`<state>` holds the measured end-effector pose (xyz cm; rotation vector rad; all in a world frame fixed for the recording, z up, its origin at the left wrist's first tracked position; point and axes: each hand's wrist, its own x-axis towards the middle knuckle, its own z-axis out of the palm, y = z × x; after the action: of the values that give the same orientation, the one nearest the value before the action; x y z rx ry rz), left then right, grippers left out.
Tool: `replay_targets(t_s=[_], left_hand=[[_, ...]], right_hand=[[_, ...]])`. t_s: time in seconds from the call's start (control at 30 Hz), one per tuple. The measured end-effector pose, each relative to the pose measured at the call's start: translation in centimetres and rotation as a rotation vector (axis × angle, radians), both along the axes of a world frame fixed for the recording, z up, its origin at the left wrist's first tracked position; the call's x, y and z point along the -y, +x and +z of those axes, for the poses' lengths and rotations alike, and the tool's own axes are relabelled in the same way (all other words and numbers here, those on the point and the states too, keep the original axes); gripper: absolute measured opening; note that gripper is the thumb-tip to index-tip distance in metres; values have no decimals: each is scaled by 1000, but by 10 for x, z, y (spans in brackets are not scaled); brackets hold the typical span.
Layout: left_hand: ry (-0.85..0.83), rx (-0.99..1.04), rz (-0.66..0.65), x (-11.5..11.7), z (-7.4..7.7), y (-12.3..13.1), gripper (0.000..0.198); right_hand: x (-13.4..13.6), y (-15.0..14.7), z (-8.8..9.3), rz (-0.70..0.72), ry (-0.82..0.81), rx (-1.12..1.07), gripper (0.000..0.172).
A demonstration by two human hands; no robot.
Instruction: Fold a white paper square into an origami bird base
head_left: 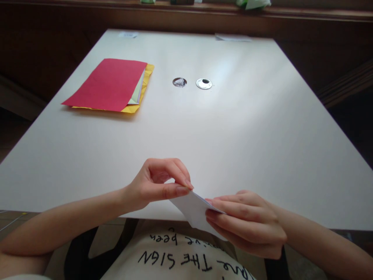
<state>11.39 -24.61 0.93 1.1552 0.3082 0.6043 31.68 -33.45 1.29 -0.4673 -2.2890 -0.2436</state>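
A folded piece of white paper point(192, 212) is held between my two hands, just over the table's near edge. My left hand point(160, 181) pinches its upper corner between thumb and fingertips. On the right side of the paper, my right hand point(247, 221) grips it with the fingers on both faces. The paper hangs tilted, and its lower right part is hidden behind the right hand's fingers.
The white table point(204, 136) stretches out ahead. At its left lies a red sheet point(107, 83) on yellow paper point(150, 70) with pale sheets between. Two round holes point(180, 82) sit mid-table. Flat white paper point(233, 38) lies at the far edge.
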Motion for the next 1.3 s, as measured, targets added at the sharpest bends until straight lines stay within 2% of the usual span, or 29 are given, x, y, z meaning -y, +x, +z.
replay_targets(t_s=[0.9,1.1,1.3], left_hand=[[4,21,-4,0,-1,1,7],[15,16,2,0,-1,2,7],[2,18,-4,0,-2,0,7]], right_hand=[[2,1,1,-21,-11,11,21],[1,1,2,-26,3,15,26],[-2,2,2,-7,6,7,22]])
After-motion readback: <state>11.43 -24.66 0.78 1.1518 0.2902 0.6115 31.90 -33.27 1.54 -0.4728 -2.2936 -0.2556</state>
